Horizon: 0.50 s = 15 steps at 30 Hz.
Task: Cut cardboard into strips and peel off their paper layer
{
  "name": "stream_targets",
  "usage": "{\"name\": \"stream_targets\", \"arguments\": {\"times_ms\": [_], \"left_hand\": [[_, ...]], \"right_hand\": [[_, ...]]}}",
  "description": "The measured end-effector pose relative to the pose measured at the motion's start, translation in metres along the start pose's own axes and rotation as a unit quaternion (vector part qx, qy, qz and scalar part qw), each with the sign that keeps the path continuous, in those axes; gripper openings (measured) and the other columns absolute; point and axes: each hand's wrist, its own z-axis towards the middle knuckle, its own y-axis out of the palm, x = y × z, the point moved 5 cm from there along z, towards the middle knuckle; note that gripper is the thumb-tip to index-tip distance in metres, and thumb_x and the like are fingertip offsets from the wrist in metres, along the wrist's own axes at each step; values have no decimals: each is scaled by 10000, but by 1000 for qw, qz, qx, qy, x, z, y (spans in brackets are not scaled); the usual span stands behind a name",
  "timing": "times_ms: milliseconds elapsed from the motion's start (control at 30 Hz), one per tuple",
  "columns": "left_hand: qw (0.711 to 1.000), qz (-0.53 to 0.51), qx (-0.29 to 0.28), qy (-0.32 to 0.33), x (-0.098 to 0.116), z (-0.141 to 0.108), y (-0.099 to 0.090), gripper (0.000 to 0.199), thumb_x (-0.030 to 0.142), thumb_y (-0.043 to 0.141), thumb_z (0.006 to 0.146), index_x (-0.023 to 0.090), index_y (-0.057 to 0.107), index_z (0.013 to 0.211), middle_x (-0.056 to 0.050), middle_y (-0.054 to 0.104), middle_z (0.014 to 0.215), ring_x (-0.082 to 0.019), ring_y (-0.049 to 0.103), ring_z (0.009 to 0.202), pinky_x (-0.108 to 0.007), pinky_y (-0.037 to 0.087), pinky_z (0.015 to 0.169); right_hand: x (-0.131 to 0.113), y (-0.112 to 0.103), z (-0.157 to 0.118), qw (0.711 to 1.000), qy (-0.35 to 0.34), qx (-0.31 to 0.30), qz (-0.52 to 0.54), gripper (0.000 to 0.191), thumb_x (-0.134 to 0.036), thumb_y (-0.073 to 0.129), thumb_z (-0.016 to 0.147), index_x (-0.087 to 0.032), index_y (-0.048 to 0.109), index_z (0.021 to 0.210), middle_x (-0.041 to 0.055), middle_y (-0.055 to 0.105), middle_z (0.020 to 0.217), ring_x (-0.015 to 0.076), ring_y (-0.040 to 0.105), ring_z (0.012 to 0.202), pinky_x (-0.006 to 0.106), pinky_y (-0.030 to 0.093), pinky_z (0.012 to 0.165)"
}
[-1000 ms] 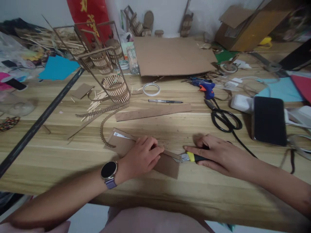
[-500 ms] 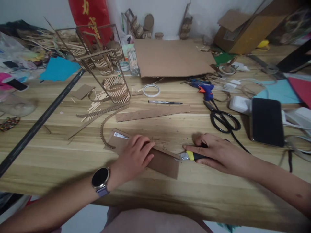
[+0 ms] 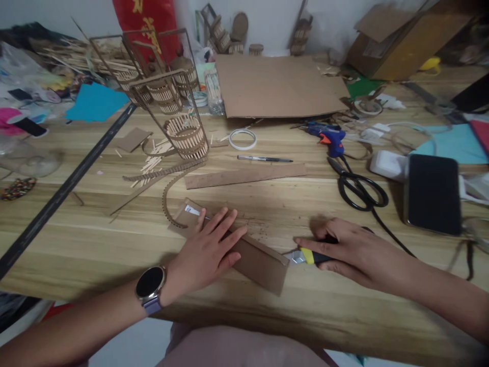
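Observation:
My left hand [image 3: 210, 247] lies flat with spread fingers on a brown cardboard piece [image 3: 263, 265], which has a white label near its far left end. A narrow edge strip runs along the top side of the cardboard. Wrapped round a black and yellow utility knife [image 3: 307, 256], my right hand [image 3: 344, 250] rests just right of the cardboard. The knife's metal tip is beside the cardboard's right corner; I cannot tell whether it touches. Beyond the hands lies a long cardboard strip [image 3: 244, 176], and a curled corrugated strip [image 3: 165, 204] ends near the label.
Scissors [image 3: 361, 191], a blue glue gun [image 3: 334, 142] and a phone [image 3: 432, 193] lie to the right. A pen [image 3: 264, 159], a tape roll [image 3: 242, 139] and a cardboard sheet [image 3: 282, 86] are further back. Small stick baskets [image 3: 187, 137] stand left, near a long black bar [image 3: 69, 186].
My left hand's fingers have spread out flatter over the cardboard. The right hand with the knife sits slightly lower and further right in view; the whole view has shifted a little.

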Motion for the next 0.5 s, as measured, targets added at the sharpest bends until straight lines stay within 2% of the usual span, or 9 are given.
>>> {"name": "stream_targets", "arguments": {"times_ms": [267,500], "left_hand": [[1000,1,9,15,1,0,1,469,428,324,1105,216,533,1467,-140,456,1606,-344,378,1502,-660,271,1198],[1000,-1,11,11,0,-1,3,468,435,343,1100,223,525,1476,-128,455,1609,-338,379,1503,-649,242,1217]], "right_hand": [[2,3,12,1000,-28,1,3,444,-447,499,1038,-266,648,1414,92,631,987,221,626,945,329,515,779],[6,2,13,1000,-27,-8,5,458,-424,511,1035,-272,615,1454,90,615,1000,216,617,924,327,508,775]]}}
